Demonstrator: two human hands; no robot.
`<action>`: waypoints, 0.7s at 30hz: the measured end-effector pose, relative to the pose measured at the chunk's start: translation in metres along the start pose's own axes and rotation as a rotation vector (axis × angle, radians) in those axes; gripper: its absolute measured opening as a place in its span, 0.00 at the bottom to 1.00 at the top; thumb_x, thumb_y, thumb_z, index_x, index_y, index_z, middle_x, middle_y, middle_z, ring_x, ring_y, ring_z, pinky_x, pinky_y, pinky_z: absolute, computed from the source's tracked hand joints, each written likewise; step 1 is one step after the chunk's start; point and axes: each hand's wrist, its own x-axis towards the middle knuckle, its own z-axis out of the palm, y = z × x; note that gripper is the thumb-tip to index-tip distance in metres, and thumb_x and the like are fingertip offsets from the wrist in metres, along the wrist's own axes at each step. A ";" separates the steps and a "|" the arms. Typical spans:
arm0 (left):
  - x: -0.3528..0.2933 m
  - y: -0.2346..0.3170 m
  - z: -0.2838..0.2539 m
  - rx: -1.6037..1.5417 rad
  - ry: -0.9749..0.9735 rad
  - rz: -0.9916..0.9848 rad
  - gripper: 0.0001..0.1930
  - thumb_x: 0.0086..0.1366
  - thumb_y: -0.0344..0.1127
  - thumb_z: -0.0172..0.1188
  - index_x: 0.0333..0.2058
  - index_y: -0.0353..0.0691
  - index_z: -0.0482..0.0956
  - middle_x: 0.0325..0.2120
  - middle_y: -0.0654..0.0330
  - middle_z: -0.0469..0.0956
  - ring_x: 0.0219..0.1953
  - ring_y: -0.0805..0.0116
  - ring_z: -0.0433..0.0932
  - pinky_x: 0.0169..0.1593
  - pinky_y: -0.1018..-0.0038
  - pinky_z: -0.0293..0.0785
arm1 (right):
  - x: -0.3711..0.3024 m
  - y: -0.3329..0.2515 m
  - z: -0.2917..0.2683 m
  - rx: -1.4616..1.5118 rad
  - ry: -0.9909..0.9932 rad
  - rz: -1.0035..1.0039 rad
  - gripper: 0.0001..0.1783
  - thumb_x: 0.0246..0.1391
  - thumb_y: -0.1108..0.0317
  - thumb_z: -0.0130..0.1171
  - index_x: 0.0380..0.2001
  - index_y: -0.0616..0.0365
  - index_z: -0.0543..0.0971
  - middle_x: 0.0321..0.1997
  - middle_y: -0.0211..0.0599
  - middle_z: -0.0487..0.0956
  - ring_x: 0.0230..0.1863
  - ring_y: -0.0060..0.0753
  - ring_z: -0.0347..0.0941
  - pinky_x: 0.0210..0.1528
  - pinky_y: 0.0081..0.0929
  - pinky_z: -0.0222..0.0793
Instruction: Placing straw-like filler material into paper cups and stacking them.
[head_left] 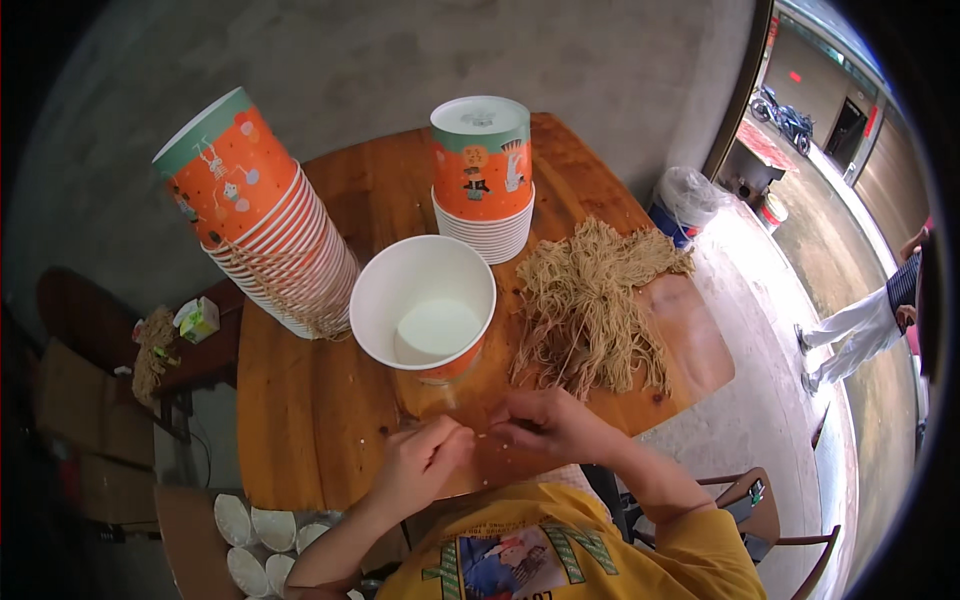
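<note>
Orange, green and white paper is making up the tubs on the wooden counter (330,430). One open tub (385,290) is standing mouth-up near the middle, just beyond the hands, its white inside showing. To its left, a tall stack of inverted tubs (270,210) is standing, straw-coloured strands (290,295) trailing across its rims. Behind the open tub, a shorter inverted stack (482,170) is standing. To the right, a tan fibre bundle (600,300) is lying loosely spread, its frayed ends pointing toward the wearer. At the near edge, the left hand (425,460) is curling its fingers inward and the right hand (545,425) is bringing thumb and fingers near one another; the two are facing each other, close together. Both grips are appearing narrow, but whether either is holding anything cannot be told; a tiny pale fragment (481,435) is showing between them. Lower left, a carton (185,530) is containing white rounded items (240,523). At far left, a green-and-white packet (198,320) is sitting beside more fibre (153,355). At far right, a person in pale trousers (855,335) is standing partly in view.
</note>
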 end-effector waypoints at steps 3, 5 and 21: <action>0.015 0.009 -0.013 0.516 0.354 0.535 0.11 0.57 0.29 0.65 0.38 0.35 0.76 0.30 0.56 0.76 0.33 0.57 0.75 0.38 0.65 0.72 | 0.003 -0.007 0.005 0.104 0.085 0.227 0.06 0.58 0.71 0.57 0.37 0.60 0.76 0.27 0.36 0.76 0.29 0.26 0.74 0.34 0.25 0.70; 0.039 0.024 -0.015 0.664 0.378 0.583 0.13 0.58 0.31 0.65 0.40 0.36 0.76 0.31 0.56 0.76 0.35 0.57 0.75 0.40 0.64 0.71 | 0.003 -0.003 0.011 0.204 0.244 0.257 0.04 0.62 0.71 0.55 0.35 0.60 0.75 0.27 0.26 0.73 0.30 0.12 0.65 0.31 0.16 0.63; 0.042 0.034 -0.060 0.004 0.101 0.018 0.05 0.65 0.25 0.54 0.40 0.33 0.74 0.34 0.66 0.75 0.38 0.79 0.72 0.43 0.80 0.70 | 0.023 0.014 0.008 -0.027 0.579 -0.127 0.04 0.59 0.77 0.51 0.37 0.62 0.68 0.46 0.43 0.76 0.41 0.39 0.72 0.45 0.30 0.69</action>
